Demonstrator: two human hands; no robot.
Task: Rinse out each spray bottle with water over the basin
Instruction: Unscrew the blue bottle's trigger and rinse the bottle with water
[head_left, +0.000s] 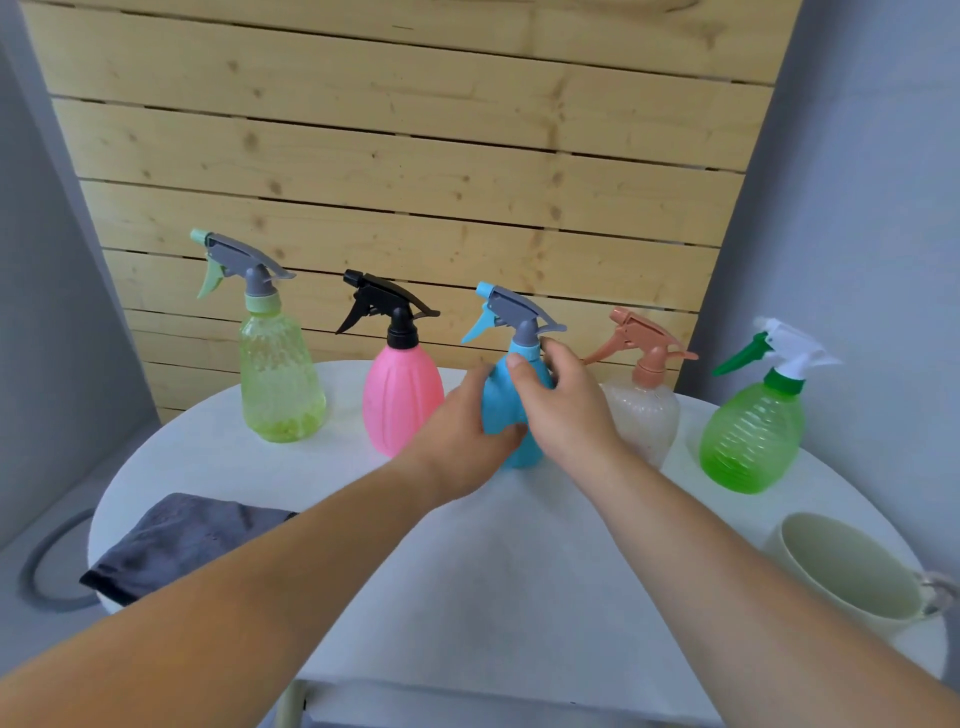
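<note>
Nearest the person, at 6 o'clock, the round white table (493, 571) showed a bare matt top, and a pale edge just under its rim was too cropped to identify. A crumpled dark grey cloth (176, 540) lay at 8 o'clock, partly overhanging the edge, and a cream cup (852, 571) lay tipped at 4 o'clock with its mouth facing the camera. Both forearms reached across the middle toward 12 o'clock, where the blue spray bottle (501, 400) stood on the table. The left hand (462, 441) gripped its lower body, thumb across the front, and the right hand (566, 405) had its fingers curled round the shoulder and neck just under the grey trigger head. The bottle's long axis ran upright, base on the table, and its blue nozzle pointed toward 9 o'clock (as did every other nozzle in the row). The row curved along the far edge: a yellow-green bottle (278, 379) at 10 o'clock, a pink bottle (400, 400) with a black head at 11, just beside the left hand, a clear bottle (644, 415) with a peach head at 1, and a green bottle (748, 441) with a white head at 2. Behind them rose a wall of horizontal pine slats (405, 156), flanked by plain grey walls, and a grey ring (52, 566) lay on the floor off the table's 9 o'clock side.
</note>
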